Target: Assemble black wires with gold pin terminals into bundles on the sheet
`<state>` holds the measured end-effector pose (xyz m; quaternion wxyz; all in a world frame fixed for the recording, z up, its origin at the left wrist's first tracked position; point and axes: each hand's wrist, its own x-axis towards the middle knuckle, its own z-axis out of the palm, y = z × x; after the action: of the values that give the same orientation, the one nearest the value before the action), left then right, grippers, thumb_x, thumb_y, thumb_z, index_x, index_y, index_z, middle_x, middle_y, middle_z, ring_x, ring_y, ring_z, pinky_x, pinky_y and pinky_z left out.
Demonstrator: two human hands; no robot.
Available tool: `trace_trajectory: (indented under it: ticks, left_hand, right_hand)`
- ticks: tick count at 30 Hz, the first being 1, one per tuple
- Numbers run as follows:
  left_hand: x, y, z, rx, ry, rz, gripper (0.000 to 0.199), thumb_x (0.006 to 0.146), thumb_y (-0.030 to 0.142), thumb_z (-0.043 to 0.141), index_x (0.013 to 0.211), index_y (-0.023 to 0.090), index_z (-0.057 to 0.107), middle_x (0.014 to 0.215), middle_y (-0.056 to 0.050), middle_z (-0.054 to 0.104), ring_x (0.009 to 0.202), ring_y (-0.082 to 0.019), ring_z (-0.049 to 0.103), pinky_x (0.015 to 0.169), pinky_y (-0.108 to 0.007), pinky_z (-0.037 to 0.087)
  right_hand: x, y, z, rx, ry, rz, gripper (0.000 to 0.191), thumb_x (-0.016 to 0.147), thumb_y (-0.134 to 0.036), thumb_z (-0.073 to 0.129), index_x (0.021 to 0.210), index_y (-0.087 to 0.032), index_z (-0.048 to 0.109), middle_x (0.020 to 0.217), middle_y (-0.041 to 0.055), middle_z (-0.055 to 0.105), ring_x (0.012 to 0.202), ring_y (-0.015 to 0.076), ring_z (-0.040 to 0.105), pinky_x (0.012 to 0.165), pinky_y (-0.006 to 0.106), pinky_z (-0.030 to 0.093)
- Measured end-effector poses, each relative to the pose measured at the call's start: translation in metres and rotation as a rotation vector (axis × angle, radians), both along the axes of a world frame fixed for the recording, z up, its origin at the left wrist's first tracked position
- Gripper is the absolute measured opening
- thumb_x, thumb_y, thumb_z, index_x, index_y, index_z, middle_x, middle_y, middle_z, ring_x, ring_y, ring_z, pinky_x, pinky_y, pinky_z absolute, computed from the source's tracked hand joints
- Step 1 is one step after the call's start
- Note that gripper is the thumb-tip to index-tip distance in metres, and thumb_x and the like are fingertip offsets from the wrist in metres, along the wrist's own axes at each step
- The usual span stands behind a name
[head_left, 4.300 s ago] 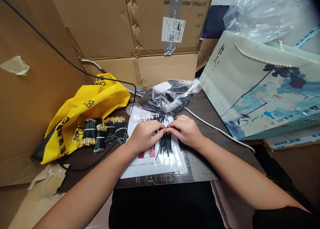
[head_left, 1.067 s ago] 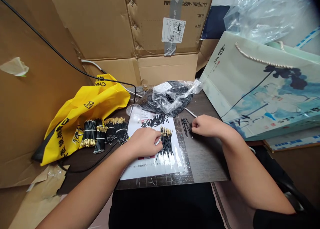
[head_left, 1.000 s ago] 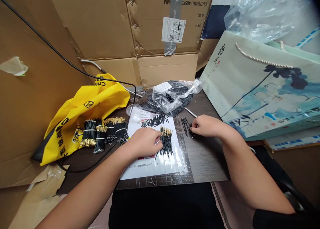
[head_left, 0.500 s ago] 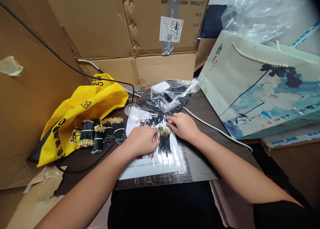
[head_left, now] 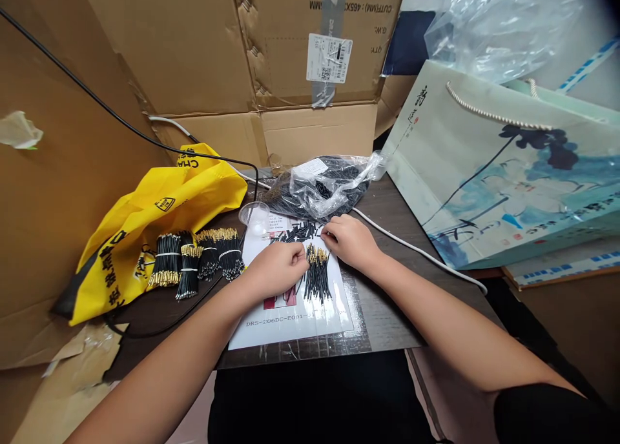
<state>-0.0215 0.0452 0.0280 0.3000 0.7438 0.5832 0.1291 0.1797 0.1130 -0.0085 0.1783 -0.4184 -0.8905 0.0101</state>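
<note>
My left hand [head_left: 277, 268] is closed, thumb against curled fingers, at the left edge of a loose pile of black wires with gold-coloured ends [head_left: 317, 281]. What it holds, if anything, is hidden. My right hand [head_left: 352, 242] is pinched just above the pile's upper right, beside short black tube pieces [head_left: 296, 232]; anything between its fingertips is too small to make out. Pile and pieces lie on a printed sheet [head_left: 310, 328]. To the left stand several tied bundles of similar wires [head_left: 168, 257], at the edge of a yellow bag [head_left: 169, 189].
Behind the sheet lies a clear plastic bag of black pieces [head_left: 322, 186], with a clear round lid [head_left: 255, 214] beside it. A white cable [head_left: 416, 242] crosses the right side. Cardboard [head_left: 194, 44] walls the back and left; a paper gift bag [head_left: 504, 179] stands right.
My left hand has turned slightly, its thumb and fingers drawn in and raised a little off the wires. My right hand stays by the tube pieces, its fingers closer together.
</note>
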Motion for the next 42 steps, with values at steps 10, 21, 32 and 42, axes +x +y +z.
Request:
trace_trajectory:
  ticks: [10, 21, 32, 42]
  left_hand:
    - [-0.004, 0.005, 0.000, -0.155, -0.335, 0.153, 0.030, 0.093, 0.045, 0.042, 0.080, 0.020, 0.051, 0.070, -0.001, 0.066, 0.055, -0.012, 0.059, 0.053, -0.025, 0.042]
    - [0.001, 0.002, -0.006, -0.308, -0.492, 0.166, 0.030, 0.095, 0.050, 0.040, 0.087, 0.021, 0.041, 0.074, -0.002, 0.067, 0.052, -0.012, 0.061, 0.047, -0.022, 0.046]
    - [-0.003, 0.007, -0.005, 0.173, -0.258, 0.136, 0.020, 0.096, 0.037, 0.041, 0.094, 0.020, 0.051, 0.074, 0.002, 0.052, 0.069, -0.012, 0.048, 0.066, -0.025, 0.036]
    - [0.006, 0.004, -0.007, 0.240, -0.291, 0.039, 0.014, 0.091, 0.028, 0.051, 0.088, 0.019, 0.061, 0.077, 0.002, 0.060, 0.071, -0.011, 0.053, 0.068, -0.024, 0.039]
  right_hand:
    - [-0.001, -0.001, 0.004, 0.000, -0.038, 0.007, 0.018, 0.093, -0.020, 0.052, 0.083, -0.017, 0.066, 0.083, 0.0076, 0.064, 0.080, 0.0199, 0.052, 0.071, 0.032, 0.037]
    - [0.003, -0.001, 0.001, -0.022, 0.058, 0.027, 0.013, 0.093, -0.012, 0.047, 0.088, -0.017, 0.057, 0.083, 0.0059, 0.062, 0.080, 0.0200, 0.049, 0.069, 0.032, 0.035]
    - [0.007, -0.015, 0.012, 0.003, 0.442, 0.306, 0.024, 0.097, -0.013, 0.044, 0.113, -0.017, 0.062, 0.096, 0.0077, 0.063, 0.089, 0.0195, 0.051, 0.081, 0.035, 0.045]
    - [0.007, -0.017, 0.013, 0.049, 0.434, 0.370, 0.011, 0.093, -0.021, 0.056, 0.097, -0.018, 0.066, 0.086, 0.0065, 0.064, 0.081, 0.0187, 0.052, 0.076, 0.035, 0.045]
